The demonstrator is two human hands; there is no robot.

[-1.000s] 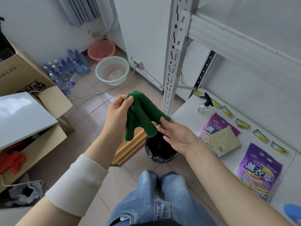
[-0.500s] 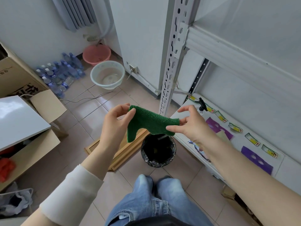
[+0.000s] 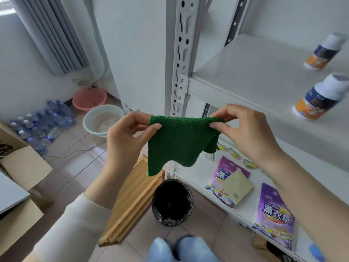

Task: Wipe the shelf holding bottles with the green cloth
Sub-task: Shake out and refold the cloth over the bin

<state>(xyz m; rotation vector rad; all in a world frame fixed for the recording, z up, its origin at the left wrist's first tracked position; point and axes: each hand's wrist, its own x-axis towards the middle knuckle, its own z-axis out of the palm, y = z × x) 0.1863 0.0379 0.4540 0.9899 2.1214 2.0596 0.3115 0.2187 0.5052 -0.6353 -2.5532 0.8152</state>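
Green cloth (image 3: 177, 144) hangs below your fingers (image 3: 154, 127); your left hand (image 3: 126, 138) and right hand (image 3: 247, 133) each pinch a top corner.

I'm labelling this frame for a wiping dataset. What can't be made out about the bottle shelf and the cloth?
Head view, shelf: cut off by the right edge, so bottles beyond the two visible cannot be counted.
Head view, near bottle and far bottle: label text blurred, unreadable.
Head view, lower shelf: partly hidden behind the green cloth, which the left hand and right hand pinch.
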